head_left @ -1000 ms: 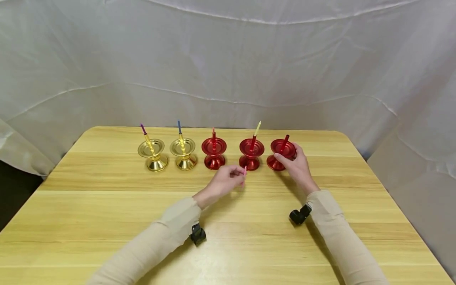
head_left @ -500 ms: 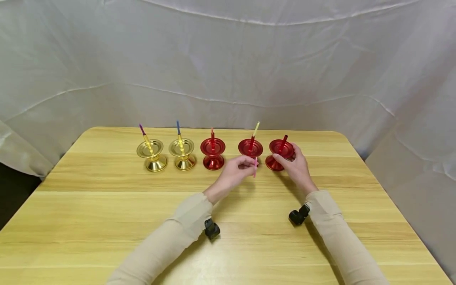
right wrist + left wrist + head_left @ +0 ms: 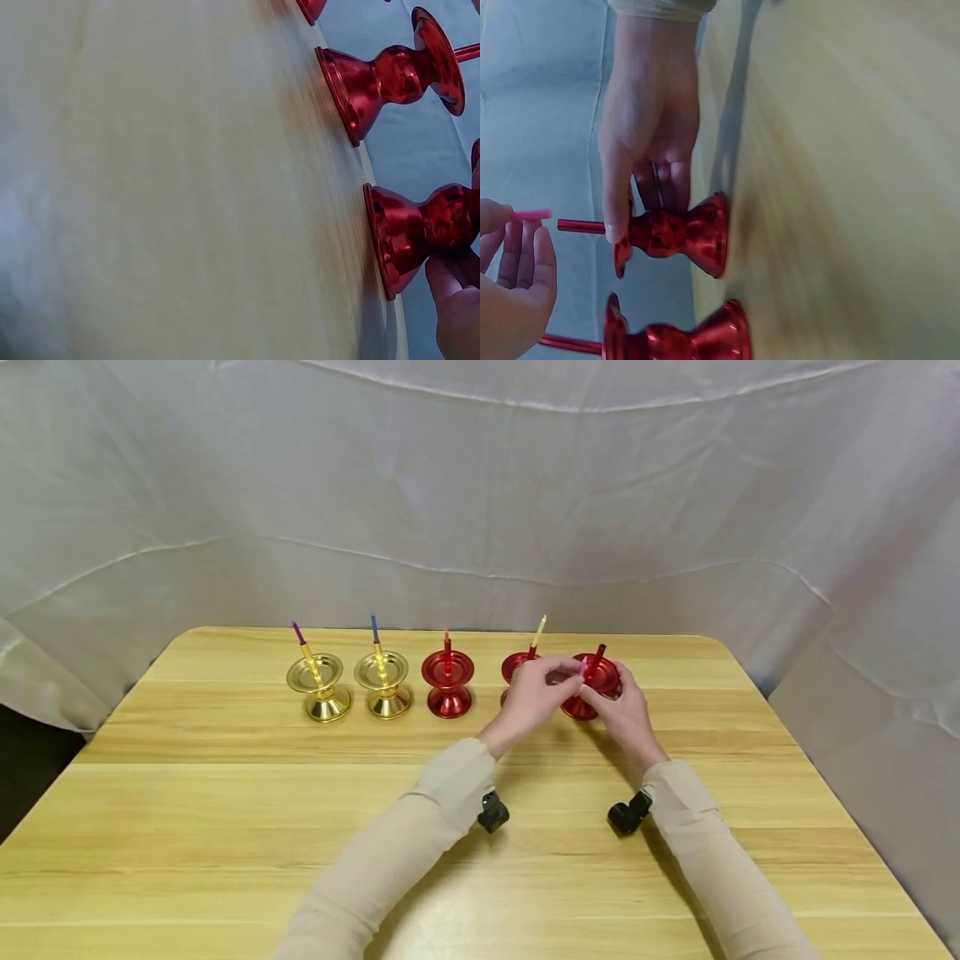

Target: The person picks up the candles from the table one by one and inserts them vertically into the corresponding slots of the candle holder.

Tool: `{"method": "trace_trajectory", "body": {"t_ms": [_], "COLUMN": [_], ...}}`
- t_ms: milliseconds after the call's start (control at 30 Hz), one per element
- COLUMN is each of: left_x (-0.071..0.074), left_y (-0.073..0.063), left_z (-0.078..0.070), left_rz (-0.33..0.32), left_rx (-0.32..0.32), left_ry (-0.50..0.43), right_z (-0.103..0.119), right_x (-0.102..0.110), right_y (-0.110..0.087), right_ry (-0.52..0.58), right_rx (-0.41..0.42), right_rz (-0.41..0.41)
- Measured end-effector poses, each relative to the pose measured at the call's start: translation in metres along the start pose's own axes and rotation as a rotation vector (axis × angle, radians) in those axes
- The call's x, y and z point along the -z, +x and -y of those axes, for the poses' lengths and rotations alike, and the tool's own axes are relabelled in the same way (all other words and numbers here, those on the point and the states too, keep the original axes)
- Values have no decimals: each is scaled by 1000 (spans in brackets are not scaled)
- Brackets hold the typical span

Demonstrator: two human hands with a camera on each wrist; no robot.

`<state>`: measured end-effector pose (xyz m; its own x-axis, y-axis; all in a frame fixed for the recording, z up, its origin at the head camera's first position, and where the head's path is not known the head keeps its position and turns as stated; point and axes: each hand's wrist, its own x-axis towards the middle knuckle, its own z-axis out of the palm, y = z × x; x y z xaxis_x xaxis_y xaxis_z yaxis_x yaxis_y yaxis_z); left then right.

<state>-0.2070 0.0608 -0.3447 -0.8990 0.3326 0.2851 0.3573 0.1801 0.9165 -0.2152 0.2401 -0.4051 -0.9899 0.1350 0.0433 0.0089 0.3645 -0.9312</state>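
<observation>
My left hand (image 3: 534,695) pinches a small pink candle (image 3: 534,215) between thumb and fingers, beside the rightmost red candle holder (image 3: 574,709). In the left wrist view the candle's end lies just off the tip of that holder's thin red tube (image 3: 581,226), roughly in line with it. My right hand (image 3: 628,712) grips this holder below its dish, thumb at the dish rim, and the holder stands upright on the table. No candle shows in its tube. Partly behind my left hand is another red holder (image 3: 513,665) with a pale yellow candle (image 3: 539,629).
Further left along the wooden table (image 3: 247,827) stand a red holder (image 3: 448,702) with a red candle, a gold holder (image 3: 389,702) with a blue candle and a gold holder (image 3: 328,704) with a purple candle. A pale curtain (image 3: 480,510) hangs behind the table.
My left hand has carried the pink candle right and away from me, from in front of the middle red holders to the rightmost one. My right hand has kept its grip there.
</observation>
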Motion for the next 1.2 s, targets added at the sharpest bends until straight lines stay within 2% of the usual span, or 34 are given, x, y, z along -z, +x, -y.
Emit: {"method": "trace_trajectory", "body": {"t_ms": [133, 267, 400, 633, 800, 1000, 1200], "left_x": [-7, -11, -14, -22, -29, -32, -32], "left_y": [11, 21, 32, 50, 58, 63, 66], "left_z": [-8, -17, -20, -17, -13, -9, -6], "left_rz": [-30, -51, -85, -140, -150, -157, -153], "left_rx": [-4, -8, -20, -17, -36, -34, -2], "left_ry": [-5, -63, -81, -119, -102, -74, -77], "right_z": [0, 0, -1, -3, -2, -2, -4], "right_x": [0, 1, 2, 3, 2, 1, 1], "right_y": [0, -1, 0, 0, 1, 2, 3], "right_ry": [-11, -33, -28, -45, -60, -56, -41], "right_rx": [10, 18, 29, 20, 8, 18, 27], "right_rz": [-4, -9, -4, -5, -9, -16, -19]}}
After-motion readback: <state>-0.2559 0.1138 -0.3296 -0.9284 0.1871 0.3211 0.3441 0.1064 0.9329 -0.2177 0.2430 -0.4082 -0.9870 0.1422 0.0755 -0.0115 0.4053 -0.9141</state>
